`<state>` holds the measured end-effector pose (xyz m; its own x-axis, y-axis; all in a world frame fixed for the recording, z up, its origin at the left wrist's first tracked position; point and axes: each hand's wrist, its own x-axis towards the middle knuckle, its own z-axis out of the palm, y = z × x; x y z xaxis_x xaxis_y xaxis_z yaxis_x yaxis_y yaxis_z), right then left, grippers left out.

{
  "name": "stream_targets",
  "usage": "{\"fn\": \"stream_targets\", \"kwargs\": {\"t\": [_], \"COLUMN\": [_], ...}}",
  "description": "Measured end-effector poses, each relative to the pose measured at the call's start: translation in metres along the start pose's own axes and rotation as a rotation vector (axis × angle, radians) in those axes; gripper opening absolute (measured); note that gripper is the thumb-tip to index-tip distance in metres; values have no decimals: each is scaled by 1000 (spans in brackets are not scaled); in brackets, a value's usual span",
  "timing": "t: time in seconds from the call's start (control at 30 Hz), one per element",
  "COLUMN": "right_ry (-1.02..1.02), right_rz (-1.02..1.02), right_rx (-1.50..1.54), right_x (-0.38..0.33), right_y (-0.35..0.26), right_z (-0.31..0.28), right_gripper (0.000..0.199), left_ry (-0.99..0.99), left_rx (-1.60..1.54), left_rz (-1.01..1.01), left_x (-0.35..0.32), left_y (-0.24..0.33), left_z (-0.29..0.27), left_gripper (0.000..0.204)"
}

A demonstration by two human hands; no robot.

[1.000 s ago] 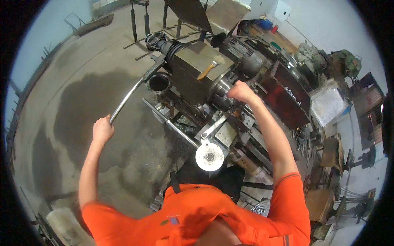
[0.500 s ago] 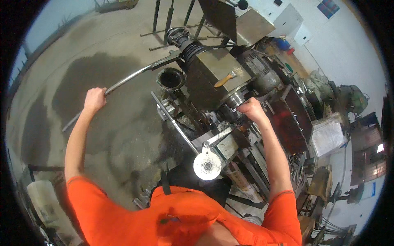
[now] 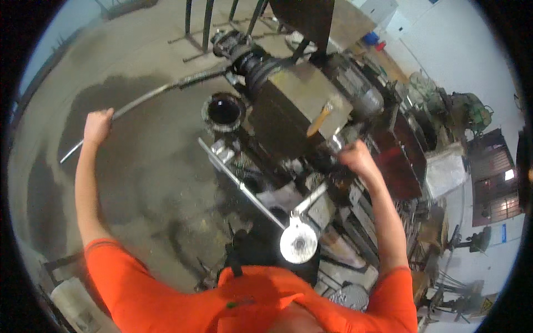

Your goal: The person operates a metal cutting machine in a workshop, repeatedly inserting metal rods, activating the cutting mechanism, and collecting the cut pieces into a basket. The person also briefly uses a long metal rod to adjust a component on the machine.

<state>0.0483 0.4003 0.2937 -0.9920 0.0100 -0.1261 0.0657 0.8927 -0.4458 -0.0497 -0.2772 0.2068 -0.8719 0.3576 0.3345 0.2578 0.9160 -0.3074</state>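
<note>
At the left of the frame, my left hand (image 3: 99,126) is clenched around a long metal lever bar (image 3: 141,100), whose free end pokes out below my fist toward the left edge; from my grip the bar climbs to the upper middle, meeting the machine's dark ribbed rear end (image 3: 252,61). Below that joint, left of centre, sits a flanged ring (image 3: 207,117) with a dark hollow. A slanting metal rod (image 3: 242,186) runs from beneath it to a pale round disc (image 3: 298,243) at the lower centre. The boxy metal housing (image 3: 300,100) fills the upper centre, with a wooden-handled brush (image 3: 318,120) lying on it. Right of centre, my right hand (image 3: 356,157) is at the shiny spindle nose (image 3: 336,143), fingers curled; I cannot tell whether they grip anything. Farther right stands a dark reddish metal box (image 3: 397,161).
</note>
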Motion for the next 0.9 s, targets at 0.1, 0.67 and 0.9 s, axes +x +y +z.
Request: {"fn": "stream_targets", "kwargs": {"t": [0.1, 0.67, 0.9], "right_ry": [76, 647, 619], "right_rz": [-374, 177, 582], "right_rx": [-108, -7, 154], "right_x": [-6, -328, -404], "right_y": [-2, 83, 111], "right_z": [0, 29, 78], "right_gripper": [16, 28, 29], "left_ry": [-27, -598, -344], "left_rx": [25, -757, -164], "left_rz": [-44, -189, 382], "left_x": [-4, 47, 67], "left_y": [3, 350, 315], "left_z": [6, 100, 113], "left_gripper": [16, 42, 17]}}
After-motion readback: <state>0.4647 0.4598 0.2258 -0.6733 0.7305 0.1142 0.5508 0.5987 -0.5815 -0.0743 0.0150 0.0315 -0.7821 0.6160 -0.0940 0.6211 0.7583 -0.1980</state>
